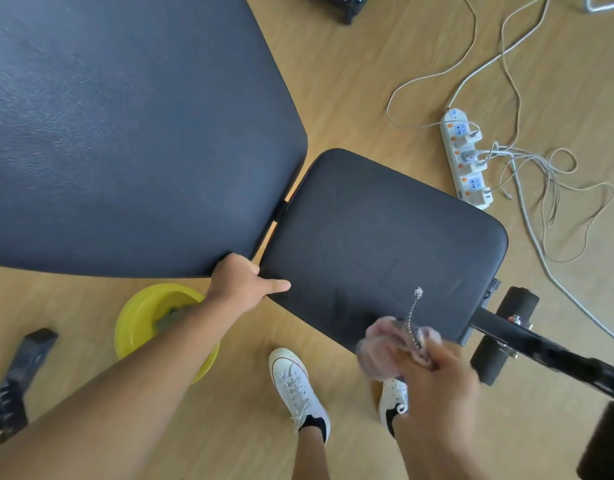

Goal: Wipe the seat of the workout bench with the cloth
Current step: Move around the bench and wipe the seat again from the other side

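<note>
I am standing on a wooden floor [350, 81], where a white power strip [466, 157] is lying among loose cables. My left hand [239, 282] is gripping the back pad [125, 133] at its corner, thumb pointing onto the seat [378, 237]. My right hand [437, 372] is clenching the pink cloth [385, 344] at the seat's near edge. A yellow bowl [139, 313] is holding something greenish, half hidden
</note>
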The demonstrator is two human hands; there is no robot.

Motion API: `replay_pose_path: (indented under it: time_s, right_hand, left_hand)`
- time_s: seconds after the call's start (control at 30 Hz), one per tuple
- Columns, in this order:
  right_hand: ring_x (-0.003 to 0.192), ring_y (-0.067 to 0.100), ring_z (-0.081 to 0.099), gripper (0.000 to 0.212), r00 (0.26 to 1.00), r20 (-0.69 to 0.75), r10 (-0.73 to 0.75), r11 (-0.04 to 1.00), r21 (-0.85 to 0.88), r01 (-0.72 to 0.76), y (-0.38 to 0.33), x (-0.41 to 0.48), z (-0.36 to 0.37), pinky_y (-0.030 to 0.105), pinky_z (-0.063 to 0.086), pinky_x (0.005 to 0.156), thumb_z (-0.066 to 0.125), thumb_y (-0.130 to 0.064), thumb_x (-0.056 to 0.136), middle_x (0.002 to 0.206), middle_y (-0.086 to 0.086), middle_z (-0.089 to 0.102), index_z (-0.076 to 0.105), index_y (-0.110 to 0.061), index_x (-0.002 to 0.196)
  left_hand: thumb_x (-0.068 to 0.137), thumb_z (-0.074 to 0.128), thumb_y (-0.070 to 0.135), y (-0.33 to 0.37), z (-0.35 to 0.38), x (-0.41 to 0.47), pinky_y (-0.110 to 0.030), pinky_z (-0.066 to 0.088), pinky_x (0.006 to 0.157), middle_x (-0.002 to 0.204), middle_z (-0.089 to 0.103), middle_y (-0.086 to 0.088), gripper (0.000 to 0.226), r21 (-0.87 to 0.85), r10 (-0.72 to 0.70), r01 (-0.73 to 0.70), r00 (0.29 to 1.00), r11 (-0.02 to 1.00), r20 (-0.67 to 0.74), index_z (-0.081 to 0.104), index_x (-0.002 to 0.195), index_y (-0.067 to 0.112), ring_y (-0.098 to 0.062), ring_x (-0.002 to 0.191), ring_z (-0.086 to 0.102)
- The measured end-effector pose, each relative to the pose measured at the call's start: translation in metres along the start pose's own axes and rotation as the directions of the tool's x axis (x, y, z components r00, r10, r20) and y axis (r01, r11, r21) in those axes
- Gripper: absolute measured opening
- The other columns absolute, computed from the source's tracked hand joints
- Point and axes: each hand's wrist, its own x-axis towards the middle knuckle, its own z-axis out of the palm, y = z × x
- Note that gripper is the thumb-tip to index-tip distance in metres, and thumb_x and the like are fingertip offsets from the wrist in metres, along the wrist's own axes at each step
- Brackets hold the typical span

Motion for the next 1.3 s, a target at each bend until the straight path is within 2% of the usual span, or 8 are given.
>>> replay_pose_path:
  time_s: [0.3, 0.43, 0.6, 0.77, 0.9, 0.97, 1.13, 1.3]
  right_hand:
    - [0.085, 0.011, 0.047, 0.015, 0.703, 0.045, -0.709, 0.658, -0.315, 0.684, -0.008, 0.049, 0.056, 0.017, 0.042, 0.073, 0.066, 0.008, 0.092, 0.088, -0.012, 0.049, 0.071, 0.013, 0.106]
    - [0.074, 0.020, 0.048, 0.013, 0.268, 0.502, -0.822, 0.203, -0.181, 0.962, -0.017, 0.040, 0.067, 0.033, 0.051, 0.050, 0.069, 0.003, 0.080, 0.081, 0.001, 0.058, 0.075, -0.008, 0.083]
    - [0.077, 0.024, 0.044, 0.034, 0.703, 0.122, -0.700, 0.669, -0.231, 0.706, -0.043, 0.064, 0.056, 0.036, 0.050, 0.066, 0.073, 0.016, 0.070, 0.076, 0.004, 0.057, 0.072, -0.018, 0.071]
    - [0.073, 0.024, 0.045, 0.019, 0.328, 0.510, -0.795, 0.229, -0.250, 0.941, -0.013, 0.049, 0.052, 0.037, 0.047, 0.054, 0.081, 0.008, 0.069, 0.077, 0.006, 0.056, 0.073, -0.008, 0.076]
    - [0.094, 0.039, 0.056, 0.010, 0.787, -0.103, -0.608, 0.738, -0.438, 0.513, -0.042, 0.113, 0.000, 0.039, 0.049, 0.080, 0.068, -0.004, 0.086, 0.093, 0.018, 0.061, 0.074, 0.002, 0.091]
    - [0.092, 0.031, 0.057, 0.008, 0.822, -0.016, -0.569, 0.757, -0.401, 0.516, -0.039, 0.081, 0.024, 0.029, 0.044, 0.076, 0.065, -0.001, 0.089, 0.097, 0.013, 0.061, 0.072, 0.002, 0.092]
    - [0.076, 0.028, 0.059, 0.035, 0.151, 0.679, -0.719, 0.001, -0.217, 0.976, -0.017, 0.085, 0.008, 0.043, 0.054, 0.063, 0.042, -0.005, 0.095, 0.084, 0.012, 0.065, 0.074, -0.008, 0.081]
    - [0.078, 0.037, 0.055, 0.009, 0.687, 0.152, -0.710, 0.530, -0.527, 0.664, -0.035, 0.114, -0.021, 0.041, 0.052, 0.063, 0.076, 0.011, 0.077, 0.078, 0.017, 0.054, 0.071, 0.004, 0.080]
  left_hand:
    - [0.060, 0.071, 0.074, -0.017, 0.001, 0.003, -0.045, 0.039, 0.051, 0.053, 0.057, -0.022, 0.079, 0.172, 0.202, -0.194, 0.979, 0.966, -0.031, 0.042, 0.050, 0.001, -0.026, 0.049, 0.043]
    - [0.068, 0.080, 0.060, -0.019, 0.000, 0.000, -0.035, 0.028, 0.050, 0.049, 0.048, -0.019, 0.071, 0.148, 0.261, -0.251, 0.964, 0.957, -0.052, 0.035, 0.049, 0.008, -0.019, 0.052, 0.033]
    - [0.064, 0.077, 0.066, -0.022, 0.003, 0.004, -0.038, 0.037, 0.050, 0.060, 0.064, -0.028, 0.083, 0.134, 0.233, -0.225, 0.971, 0.965, -0.050, 0.051, 0.058, -0.013, -0.019, 0.051, 0.042]
    - [0.062, 0.083, 0.059, -0.013, -0.002, 0.002, -0.035, 0.033, 0.055, 0.053, 0.046, -0.009, 0.071, 0.134, 0.204, -0.203, 0.979, 0.970, 0.010, 0.035, 0.047, 0.009, -0.020, 0.052, 0.042]
    - [0.063, 0.085, 0.052, -0.007, -0.005, -0.001, -0.036, 0.036, 0.058, 0.052, 0.048, -0.008, 0.075, 0.087, 0.150, -0.152, 0.988, 0.985, 0.025, 0.022, 0.047, 0.016, -0.038, 0.061, 0.070]
    - [0.066, 0.088, 0.046, -0.002, -0.006, -0.004, -0.035, 0.040, 0.058, 0.044, 0.047, -0.001, 0.073, 0.060, 0.148, -0.150, 0.988, 0.987, 0.030, 0.025, 0.043, 0.016, -0.038, 0.071, 0.077]
    - [0.069, 0.086, 0.046, 0.002, -0.008, -0.008, -0.036, 0.046, 0.059, 0.061, 0.069, -0.024, 0.068, 0.072, 0.122, -0.124, 0.992, 0.990, 0.022, 0.031, 0.045, 0.015, -0.036, 0.075, 0.078]
    - [0.072, 0.085, 0.044, 0.003, -0.007, -0.015, -0.032, 0.043, 0.058, 0.059, 0.071, -0.013, 0.068, 0.061, 0.121, -0.123, 0.992, 0.990, 0.045, 0.030, 0.047, 0.015, -0.035, 0.076, 0.079]
